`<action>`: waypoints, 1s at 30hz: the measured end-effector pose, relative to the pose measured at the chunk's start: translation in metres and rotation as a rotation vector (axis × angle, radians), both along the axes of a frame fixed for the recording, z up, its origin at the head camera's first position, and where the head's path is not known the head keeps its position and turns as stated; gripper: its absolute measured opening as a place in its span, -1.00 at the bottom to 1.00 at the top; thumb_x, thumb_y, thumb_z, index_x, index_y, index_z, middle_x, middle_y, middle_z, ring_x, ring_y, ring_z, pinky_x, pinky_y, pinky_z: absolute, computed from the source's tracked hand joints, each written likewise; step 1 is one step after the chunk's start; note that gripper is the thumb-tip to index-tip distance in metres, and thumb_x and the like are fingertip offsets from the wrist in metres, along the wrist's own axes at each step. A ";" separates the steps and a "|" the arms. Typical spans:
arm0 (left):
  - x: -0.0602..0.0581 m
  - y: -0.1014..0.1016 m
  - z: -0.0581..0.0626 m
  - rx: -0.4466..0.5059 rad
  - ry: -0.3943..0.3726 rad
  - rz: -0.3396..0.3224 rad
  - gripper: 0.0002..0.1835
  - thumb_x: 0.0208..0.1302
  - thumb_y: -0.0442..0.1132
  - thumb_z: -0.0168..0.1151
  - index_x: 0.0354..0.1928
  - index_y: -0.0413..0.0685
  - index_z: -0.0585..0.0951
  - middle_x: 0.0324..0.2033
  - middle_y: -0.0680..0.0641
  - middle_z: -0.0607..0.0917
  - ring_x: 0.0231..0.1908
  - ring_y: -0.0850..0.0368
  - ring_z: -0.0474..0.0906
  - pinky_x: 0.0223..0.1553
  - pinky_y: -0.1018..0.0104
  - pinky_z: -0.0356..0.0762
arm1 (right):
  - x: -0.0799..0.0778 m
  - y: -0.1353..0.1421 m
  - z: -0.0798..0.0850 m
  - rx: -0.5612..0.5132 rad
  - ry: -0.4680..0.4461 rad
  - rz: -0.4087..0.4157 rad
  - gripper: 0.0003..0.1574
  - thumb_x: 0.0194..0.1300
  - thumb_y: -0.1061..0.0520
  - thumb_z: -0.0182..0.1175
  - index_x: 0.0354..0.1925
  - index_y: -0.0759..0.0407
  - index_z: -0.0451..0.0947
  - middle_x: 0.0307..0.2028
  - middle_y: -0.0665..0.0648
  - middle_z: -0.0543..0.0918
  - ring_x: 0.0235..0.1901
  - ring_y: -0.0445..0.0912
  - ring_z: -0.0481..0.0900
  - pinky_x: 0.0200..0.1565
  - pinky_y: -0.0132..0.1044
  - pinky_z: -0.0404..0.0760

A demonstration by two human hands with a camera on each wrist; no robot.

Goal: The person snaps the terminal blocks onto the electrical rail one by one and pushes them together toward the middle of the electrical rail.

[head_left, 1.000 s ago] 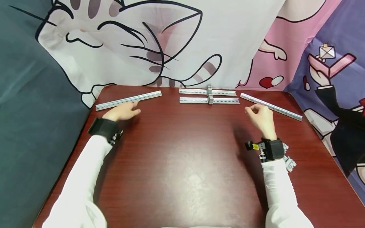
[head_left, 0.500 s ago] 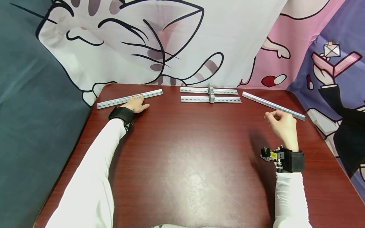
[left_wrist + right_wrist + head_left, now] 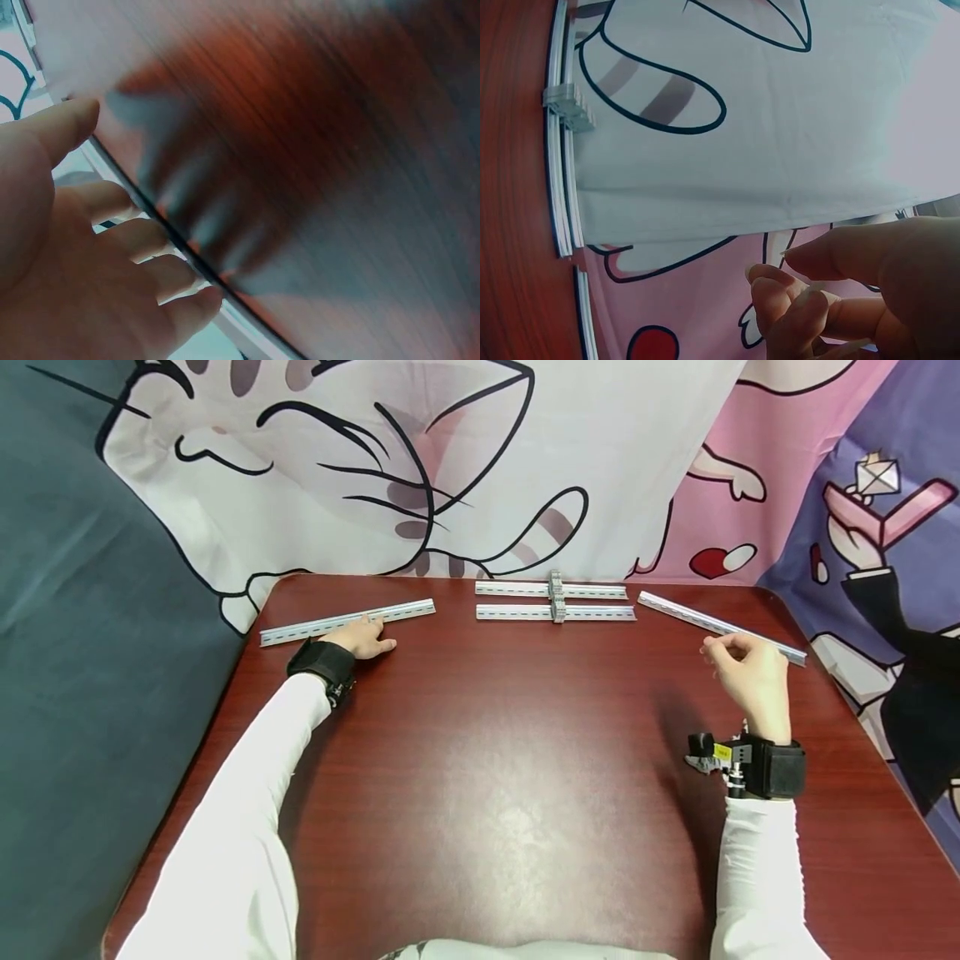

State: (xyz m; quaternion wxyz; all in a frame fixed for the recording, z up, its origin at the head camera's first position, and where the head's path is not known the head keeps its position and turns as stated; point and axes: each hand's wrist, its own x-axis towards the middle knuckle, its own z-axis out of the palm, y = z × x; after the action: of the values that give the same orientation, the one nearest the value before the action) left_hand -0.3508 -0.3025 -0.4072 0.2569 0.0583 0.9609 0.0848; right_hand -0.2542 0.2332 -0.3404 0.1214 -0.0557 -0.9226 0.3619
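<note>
A slotted silver DIN rail (image 3: 415, 609) lies at the table's back left. My left hand (image 3: 362, 637) is over its middle, fingers spread and reaching to the rail; in the left wrist view the fingertips of the hand (image 3: 97, 247) are along a dark-edged strip. At the back right, a second DIN rail (image 3: 678, 612) lies slanted. My right hand (image 3: 753, 675) hangs just in front of it, fingers loosely bent, thumb near the index finger. In the right wrist view, nothing shows between the fingers of the right hand (image 3: 840, 292).
Two parallel DIN rails (image 3: 513, 611) lie at the back middle, with a grey ridged block (image 3: 557, 597) across both. Small grey pieces (image 3: 701, 765) lie partly hidden behind the right wrist camera. A printed cloth (image 3: 300, 510) hangs along the back of the brown table (image 3: 480, 777).
My left hand has moved right along the left rail and settled over its middle. My right hand has shifted right along the slanted rail. The rails keep their places.
</note>
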 end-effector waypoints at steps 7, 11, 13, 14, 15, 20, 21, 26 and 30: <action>0.018 0.019 0.015 0.026 -0.052 -0.043 -0.24 0.51 -0.03 -0.13 0.47 -0.44 -0.09 0.43 -0.54 -0.09 0.47 -0.37 -0.17 0.46 -0.16 -0.12 | -0.003 0.002 -0.003 -0.004 -0.008 0.019 -0.46 0.36 -0.21 0.06 -0.25 0.22 0.68 -0.72 -0.56 0.41 -0.66 -0.49 0.46 -0.52 -0.54 0.41; 0.028 0.027 0.016 0.026 -0.073 -0.085 -0.26 0.51 -0.06 -0.13 0.45 -0.48 -0.07 0.42 -0.54 -0.04 0.47 -0.37 -0.19 0.47 -0.14 -0.14 | -0.004 0.001 -0.005 -0.008 -0.007 0.032 -0.47 0.36 -0.19 0.07 -0.24 0.23 0.68 -0.71 -0.55 0.41 -0.66 -0.49 0.46 -0.53 -0.53 0.41; 0.033 0.030 0.016 0.018 -0.083 -0.097 -0.26 0.51 -0.07 -0.14 0.45 -0.49 -0.07 0.42 -0.54 -0.03 0.47 -0.37 -0.18 0.47 -0.14 -0.14 | -0.004 0.001 -0.006 -0.010 -0.002 0.037 -0.47 0.36 -0.17 0.07 -0.24 0.24 0.68 -0.72 -0.55 0.41 -0.67 -0.49 0.46 -0.53 -0.53 0.40; 0.035 0.033 0.017 0.016 -0.087 -0.099 -0.26 0.51 -0.07 -0.13 0.45 -0.49 -0.07 0.42 -0.54 -0.03 0.47 -0.37 -0.18 0.47 -0.14 -0.14 | -0.004 0.001 -0.006 -0.009 0.000 0.039 -0.48 0.36 -0.17 0.07 -0.24 0.24 0.68 -0.72 -0.56 0.41 -0.67 -0.50 0.45 -0.54 -0.53 0.40; 0.038 0.035 0.017 0.012 -0.092 -0.099 -0.26 0.50 -0.07 -0.13 0.45 -0.49 -0.07 0.41 -0.54 -0.03 0.46 -0.37 -0.17 0.47 -0.14 -0.13 | -0.004 0.002 -0.007 -0.008 0.002 0.039 -0.48 0.36 -0.16 0.07 -0.24 0.25 0.69 -0.72 -0.56 0.40 -0.67 -0.50 0.45 -0.54 -0.53 0.39; 0.048 0.046 0.020 -0.025 -0.112 -0.095 -0.22 0.49 -0.03 -0.09 0.46 -0.46 -0.08 0.42 -0.54 -0.05 0.46 -0.37 -0.11 0.45 -0.17 -0.04 | -0.005 0.001 -0.008 -0.005 0.005 0.040 -0.51 0.37 -0.13 0.08 -0.25 0.24 0.69 -0.74 -0.55 0.39 -0.67 -0.46 0.45 -0.55 -0.49 0.36; 0.049 0.048 0.020 -0.034 -0.113 -0.095 -0.21 0.49 -0.02 -0.08 0.46 -0.45 -0.08 0.42 -0.54 -0.05 0.46 -0.37 -0.10 0.44 -0.17 -0.02 | -0.006 0.001 -0.009 -0.004 0.004 0.041 -0.52 0.37 -0.13 0.08 -0.25 0.24 0.69 -0.74 -0.54 0.39 -0.67 -0.45 0.45 -0.55 -0.48 0.36; 0.054 0.058 0.019 -0.074 -0.117 -0.088 -0.19 0.48 0.02 -0.08 0.47 -0.42 -0.09 0.43 -0.52 -0.05 0.45 -0.36 -0.06 0.42 -0.19 0.04 | -0.007 0.001 -0.010 0.013 0.003 0.046 -0.53 0.37 -0.13 0.09 -0.25 0.22 0.70 -0.74 -0.53 0.39 -0.66 -0.42 0.44 -0.55 -0.45 0.34; 0.061 0.067 0.019 -0.102 -0.127 -0.092 -0.19 0.49 0.04 -0.09 0.48 -0.41 -0.09 0.43 -0.51 -0.03 0.44 -0.36 -0.01 0.40 -0.19 0.08 | -0.008 0.001 -0.012 0.028 -0.010 0.053 -0.51 0.37 -0.16 0.07 -0.25 0.21 0.69 -0.74 -0.53 0.39 -0.66 -0.43 0.46 -0.54 -0.45 0.34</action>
State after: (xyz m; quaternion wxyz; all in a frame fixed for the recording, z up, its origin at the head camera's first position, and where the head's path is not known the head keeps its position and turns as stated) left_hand -0.2901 -0.2353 -0.3884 0.3235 0.0839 0.9421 0.0272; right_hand -0.2621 0.2342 -0.3524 0.1081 -0.0315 -0.9293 0.3519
